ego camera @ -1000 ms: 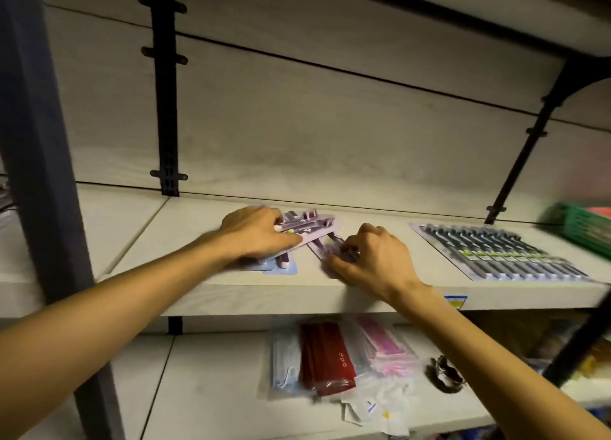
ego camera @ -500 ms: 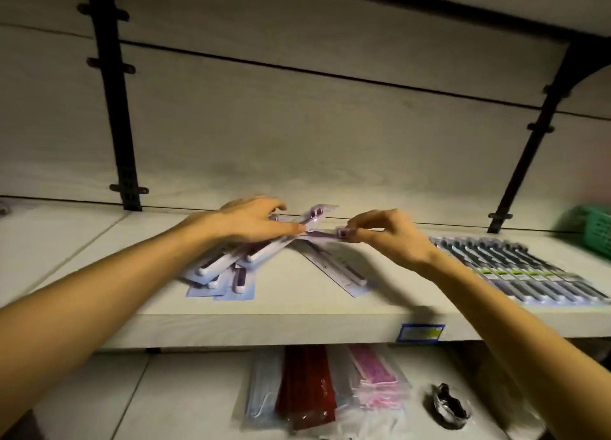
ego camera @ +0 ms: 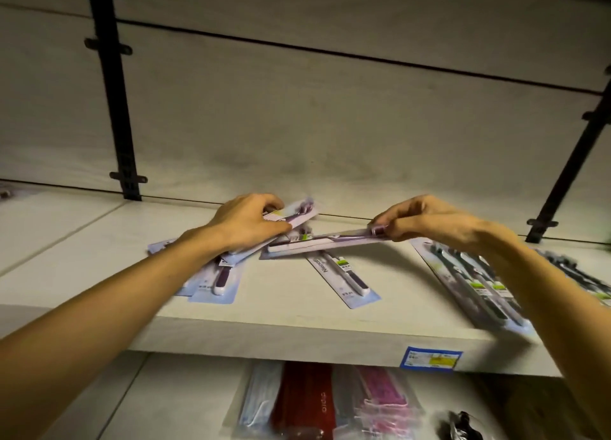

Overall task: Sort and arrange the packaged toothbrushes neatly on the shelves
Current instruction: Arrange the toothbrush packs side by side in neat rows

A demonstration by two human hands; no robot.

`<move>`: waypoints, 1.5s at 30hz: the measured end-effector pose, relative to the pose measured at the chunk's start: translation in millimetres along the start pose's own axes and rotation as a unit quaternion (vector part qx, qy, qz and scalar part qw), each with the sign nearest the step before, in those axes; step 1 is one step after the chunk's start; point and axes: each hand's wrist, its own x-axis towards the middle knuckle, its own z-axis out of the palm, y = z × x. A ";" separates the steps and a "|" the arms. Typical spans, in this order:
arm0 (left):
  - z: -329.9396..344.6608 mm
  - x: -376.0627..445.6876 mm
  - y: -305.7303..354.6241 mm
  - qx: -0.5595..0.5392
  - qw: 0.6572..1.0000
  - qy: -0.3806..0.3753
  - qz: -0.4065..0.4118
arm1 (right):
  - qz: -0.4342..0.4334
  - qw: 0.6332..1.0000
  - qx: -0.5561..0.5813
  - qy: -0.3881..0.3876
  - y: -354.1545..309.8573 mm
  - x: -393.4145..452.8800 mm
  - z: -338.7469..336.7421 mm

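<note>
From the head camera, the left hand [ego camera: 246,223] presses down on a fanned pile of toothbrush packs [ego camera: 215,274] on the shelf [ego camera: 297,334], its fingers [ego camera: 276,205] curled round the top pack of that pile. The right hand [ego camera: 426,219] pinches the end of one lifted pack [ego camera: 317,243], held nearly level just above the shelf, its far end reaching towards the pile. One more loose pack [ego camera: 344,279] lies slanted beneath it. At the right, a neat row of dark packs [ego camera: 476,287] sits flat.

To do this step well, I would keep the pile pinned, lay the lifted pack on it with edges matched and heads pointing one way, then gather the slanted one. A loose pinch at one end could let the pack swing.
</note>
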 end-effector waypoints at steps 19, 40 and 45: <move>4.7 -17.1 18.5 0.114 0.974 0.018 0.197 | 0.026 0.941 -0.264 0.211 13.0 64.5 83.6; -4.5 -31.4 18.8 0.157 0.986 0.051 0.023 | -0.092 0.988 -0.104 0.067 -24.9 84.5 104.1; -8.7 -20.6 22.2 0.182 0.981 0.055 0.043 | -0.045 0.995 -0.076 0.044 -23.9 80.6 114.5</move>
